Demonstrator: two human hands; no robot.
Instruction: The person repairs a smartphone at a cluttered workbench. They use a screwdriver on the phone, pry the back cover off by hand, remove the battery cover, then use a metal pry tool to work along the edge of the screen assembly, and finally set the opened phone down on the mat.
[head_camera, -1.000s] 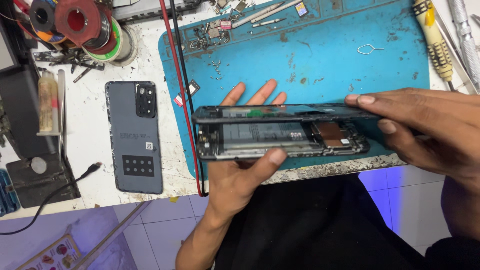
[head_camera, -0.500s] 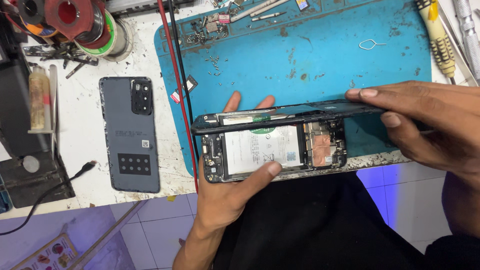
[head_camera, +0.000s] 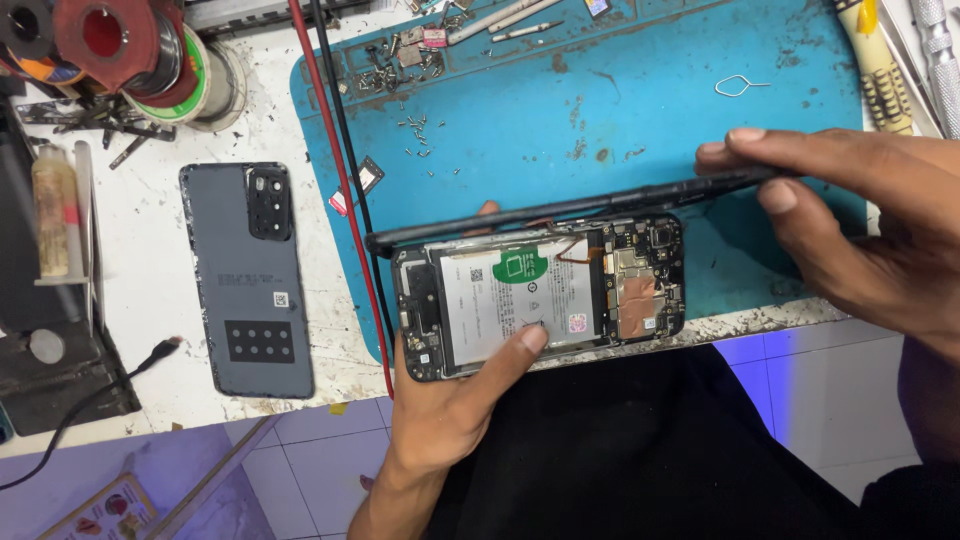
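My left hand (head_camera: 455, 400) holds an opened phone body (head_camera: 540, 295) from below, thumb resting on its white battery (head_camera: 520, 290). The circuit board with a copper patch (head_camera: 640, 290) shows at its right end. My right hand (head_camera: 850, 220) pinches the right end of a thin black panel (head_camera: 570, 208), which is lifted off the phone's far edge like a lid. A thin cable appears to join the panel and the body near the middle. All this hovers over the front edge of a blue work mat (head_camera: 600, 110).
A grey phone back cover (head_camera: 250, 280) lies on the white bench at left. Red and black wires (head_camera: 345, 190) run down the mat's left edge. Loose screws (head_camera: 420, 135), a pin tool (head_camera: 742, 86), solder spools (head_camera: 130, 50) and screwdriver handles (head_camera: 880, 60) lie around.
The black panel has swung up and away from the phone body, exposing the battery and board fully. My left thumb has slid onto the battery.
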